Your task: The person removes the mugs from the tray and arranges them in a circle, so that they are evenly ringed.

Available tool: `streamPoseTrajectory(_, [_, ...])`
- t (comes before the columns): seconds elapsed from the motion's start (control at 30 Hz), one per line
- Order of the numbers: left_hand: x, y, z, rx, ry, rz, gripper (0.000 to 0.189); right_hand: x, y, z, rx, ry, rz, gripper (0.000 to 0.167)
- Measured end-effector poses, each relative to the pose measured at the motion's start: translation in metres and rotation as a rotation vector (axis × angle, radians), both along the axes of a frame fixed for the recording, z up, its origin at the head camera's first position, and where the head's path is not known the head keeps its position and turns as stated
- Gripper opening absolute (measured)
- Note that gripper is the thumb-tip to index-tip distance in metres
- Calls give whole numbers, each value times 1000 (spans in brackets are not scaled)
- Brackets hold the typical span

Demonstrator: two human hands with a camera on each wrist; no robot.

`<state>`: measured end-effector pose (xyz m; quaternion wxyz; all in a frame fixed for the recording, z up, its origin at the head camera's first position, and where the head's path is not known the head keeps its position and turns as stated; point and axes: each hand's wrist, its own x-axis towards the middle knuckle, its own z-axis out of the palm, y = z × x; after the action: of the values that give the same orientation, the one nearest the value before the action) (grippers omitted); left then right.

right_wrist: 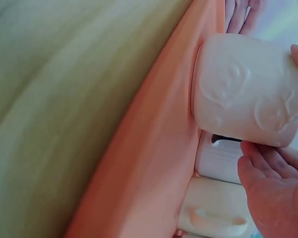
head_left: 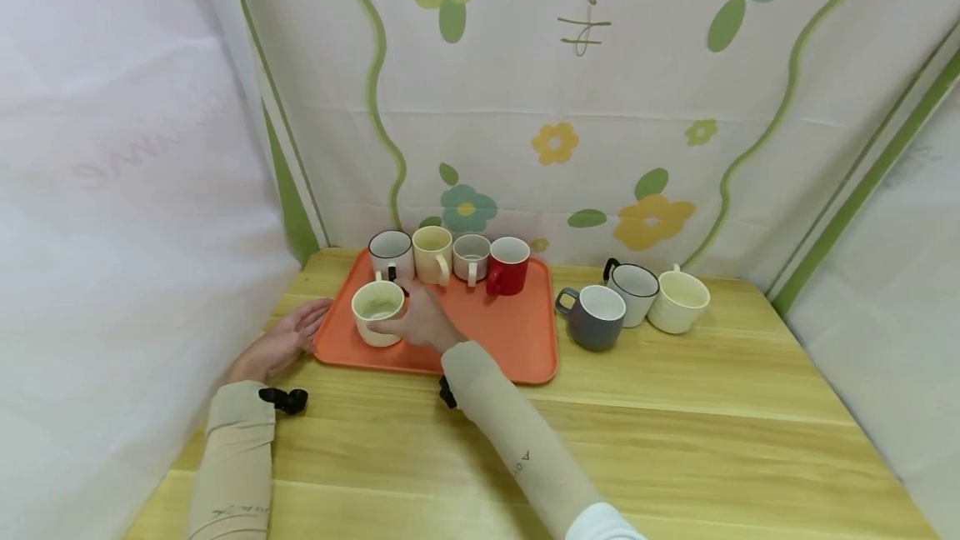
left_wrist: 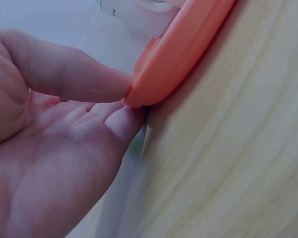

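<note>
A cream mug (head_left: 378, 325) with raised patterns stands at the front left of the orange tray (head_left: 495, 336). My right hand (head_left: 423, 319) holds this mug from its right side, thumb on one side and fingers on the other. In the right wrist view the base of the cream mug (right_wrist: 246, 89) is right at the tray's surface. My left hand (head_left: 283, 342) is at the tray's left edge. The left wrist view shows its thumb (left_wrist: 89, 77) on the tray's rim (left_wrist: 161, 74), with fingers under the edge.
Along the tray's back stand a white black-rimmed mug (head_left: 390, 250), a pale yellow mug (head_left: 430, 261), a grey-white mug (head_left: 471, 255) and a red mug (head_left: 513, 273). Right of the tray are a dark grey mug (head_left: 596, 323), another black-rimmed mug (head_left: 636, 294) and another cream mug (head_left: 677, 307).
</note>
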<state>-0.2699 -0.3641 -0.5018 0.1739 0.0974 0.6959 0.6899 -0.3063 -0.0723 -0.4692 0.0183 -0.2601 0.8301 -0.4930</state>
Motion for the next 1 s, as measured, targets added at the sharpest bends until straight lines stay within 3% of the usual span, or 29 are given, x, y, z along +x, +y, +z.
streamPoseTrajectory(0.17, [0, 4, -2, -20, 2, -3, 105, 1, 2, -7, -15, 23, -41, 71])
streamPoseTrajectory(0.37, [2, 3, -1, -31, 3, 16, 106, 3, 5, -8, -31, 54, -12, 68])
streamPoseTrajectory(0.8, [1, -4, 0, -31, 22, -4, 107, 13, 41, 7, -69, -19, 79, 58])
streamPoseTrajectory(1.0, [-1, -4, -2, -21, 27, -20, 106, 29, 77, 22, -118, -33, 124, 60])
